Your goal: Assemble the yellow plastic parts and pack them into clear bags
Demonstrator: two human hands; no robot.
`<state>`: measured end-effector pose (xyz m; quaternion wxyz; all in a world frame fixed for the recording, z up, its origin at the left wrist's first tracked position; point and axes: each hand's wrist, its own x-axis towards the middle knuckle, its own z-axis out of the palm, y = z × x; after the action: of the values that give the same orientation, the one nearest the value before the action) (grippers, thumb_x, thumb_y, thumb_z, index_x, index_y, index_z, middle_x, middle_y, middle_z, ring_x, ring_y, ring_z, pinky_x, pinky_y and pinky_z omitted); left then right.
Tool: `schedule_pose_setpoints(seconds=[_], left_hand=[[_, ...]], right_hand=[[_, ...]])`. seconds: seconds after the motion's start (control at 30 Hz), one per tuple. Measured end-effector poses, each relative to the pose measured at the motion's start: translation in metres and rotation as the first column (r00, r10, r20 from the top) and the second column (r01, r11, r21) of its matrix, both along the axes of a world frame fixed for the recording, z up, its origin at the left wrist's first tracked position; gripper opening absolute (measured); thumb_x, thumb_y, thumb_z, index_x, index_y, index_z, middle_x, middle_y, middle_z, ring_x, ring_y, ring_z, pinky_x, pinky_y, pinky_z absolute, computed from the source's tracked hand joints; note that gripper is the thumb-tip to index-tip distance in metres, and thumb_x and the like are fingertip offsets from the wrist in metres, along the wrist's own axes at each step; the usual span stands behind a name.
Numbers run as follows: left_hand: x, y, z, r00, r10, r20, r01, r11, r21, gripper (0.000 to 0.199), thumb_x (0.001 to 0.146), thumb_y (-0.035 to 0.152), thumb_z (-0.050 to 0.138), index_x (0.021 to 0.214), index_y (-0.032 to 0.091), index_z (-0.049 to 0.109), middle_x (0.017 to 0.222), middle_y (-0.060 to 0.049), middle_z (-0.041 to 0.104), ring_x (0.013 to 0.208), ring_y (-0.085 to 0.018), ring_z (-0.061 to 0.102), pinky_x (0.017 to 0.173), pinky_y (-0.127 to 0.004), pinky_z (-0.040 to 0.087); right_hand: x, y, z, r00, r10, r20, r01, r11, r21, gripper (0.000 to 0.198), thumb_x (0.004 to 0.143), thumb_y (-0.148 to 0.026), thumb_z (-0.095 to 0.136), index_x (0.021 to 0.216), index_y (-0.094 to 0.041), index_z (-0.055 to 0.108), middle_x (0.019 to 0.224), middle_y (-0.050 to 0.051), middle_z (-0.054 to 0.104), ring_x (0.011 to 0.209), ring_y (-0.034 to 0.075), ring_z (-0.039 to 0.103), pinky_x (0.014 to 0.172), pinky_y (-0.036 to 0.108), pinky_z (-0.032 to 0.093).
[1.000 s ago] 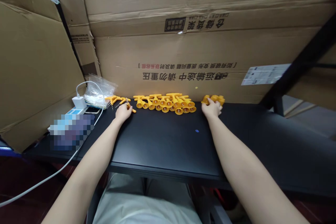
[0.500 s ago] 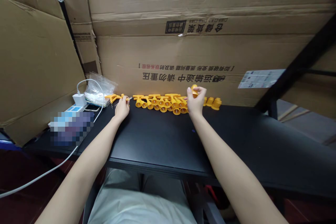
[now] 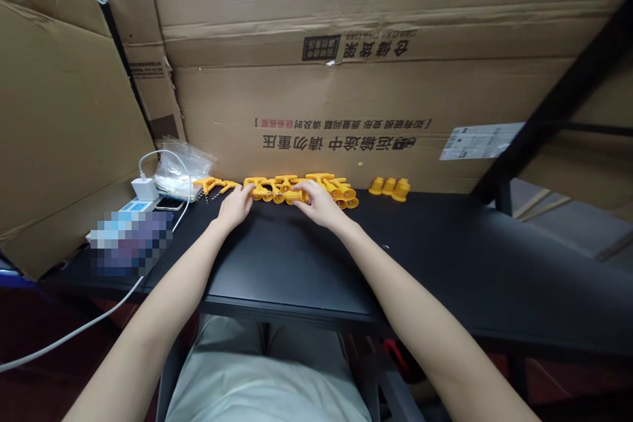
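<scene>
My left hand (image 3: 235, 207) is closed on a yellow-handled corkscrew (image 3: 259, 191), its metal spiral pointing right. In my right hand (image 3: 322, 204) a yellow bell-shaped cap (image 3: 295, 196) is pinched on its side, close to the spiral's tip; whether they touch I cannot tell. Behind both hands lies a row of corkscrews with caps fitted (image 3: 320, 178), partly covered by my fingers. Left of my left hand are a few bare corkscrews (image 3: 210, 184) with their spirals showing. Several loose yellow caps (image 3: 390, 187) stand at the right.
The black table (image 3: 291, 264) meets a tall cardboard sheet (image 3: 316, 95) at the back. On the left are a power strip with a white charger (image 3: 144, 188), a phone (image 3: 169, 204), a clear plastic bag (image 3: 184, 161) and a white cable (image 3: 109, 312). A black post rises at right.
My right hand has moved left with the yellow cap, from near the loose caps to the corkscrew. My left hand has shifted slightly right, still holding the corkscrew.
</scene>
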<state>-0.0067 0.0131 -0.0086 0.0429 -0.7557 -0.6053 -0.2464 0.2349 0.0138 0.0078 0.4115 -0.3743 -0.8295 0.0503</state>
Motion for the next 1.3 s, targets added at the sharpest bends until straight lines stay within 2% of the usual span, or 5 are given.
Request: schedule_pose_setpoints(seconds=[0.5,0.73,0.9,1.13,1.3], left_hand=[[-0.002,0.003,-0.005,0.999,-0.016,-0.028,0.015,0.999,-0.043,0.036,0.091,0.029,0.043,0.125,0.025,0.052,0.108,-0.01,0.057,0.096,-0.022,0.061,0.079,-0.03,0.048],[0.01,-0.008,0.002,0.98,-0.201,-0.003,0.201,0.978,0.057,0.036,0.09,0.03,0.044,0.126,0.025,0.05,0.112,-0.007,0.06,0.1,-0.019,0.06,0.085,-0.027,0.046],[0.009,-0.009,0.003,0.977,-0.213,0.005,0.211,0.97,0.125,0.03,0.085,0.026,0.052,0.115,0.024,0.058,0.106,-0.004,0.065,0.094,-0.017,0.062,0.083,-0.024,0.046],[0.008,-0.009,0.007,0.976,-0.197,-0.097,0.211,0.963,0.169,0.031,0.079,0.022,0.057,0.11,0.024,0.061,0.099,-0.003,0.068,0.089,-0.017,0.064,0.074,-0.024,0.047],[0.005,-0.007,0.007,0.974,-0.201,-0.109,0.22,0.954,0.203,0.031,0.078,0.02,0.058,0.109,0.022,0.062,0.098,-0.004,0.068,0.087,-0.018,0.065,0.071,-0.024,0.047]], right_hand=[[0.0,0.003,-0.006,0.998,0.026,-0.06,-0.031,0.997,-0.075,0.025,0.077,-0.021,0.06,0.102,-0.019,0.061,0.108,0.008,0.065,0.101,0.023,0.06,0.086,0.04,0.048],[-0.009,-0.004,-0.008,0.986,0.08,-0.146,-0.108,0.975,-0.192,0.027,0.078,-0.029,0.061,0.102,-0.018,0.061,0.103,0.008,0.067,0.088,0.02,0.062,0.08,0.038,0.049],[-0.007,-0.002,-0.009,0.97,0.126,-0.208,-0.182,0.943,-0.279,0.032,0.077,-0.038,0.061,0.103,-0.018,0.06,0.094,0.005,0.066,0.073,0.016,0.06,0.071,0.034,0.05],[-0.004,-0.002,-0.007,0.974,0.158,-0.162,-0.206,0.914,-0.35,0.034,0.078,-0.043,0.061,0.099,-0.016,0.06,0.092,0.005,0.065,0.076,0.017,0.059,0.076,0.035,0.048],[0.0,-0.003,-0.005,0.935,0.188,-0.299,-0.323,0.797,-0.511,0.046,0.075,-0.043,0.065,0.112,-0.018,0.052,0.103,0.008,0.063,0.085,0.018,0.062,0.08,0.037,0.051]])
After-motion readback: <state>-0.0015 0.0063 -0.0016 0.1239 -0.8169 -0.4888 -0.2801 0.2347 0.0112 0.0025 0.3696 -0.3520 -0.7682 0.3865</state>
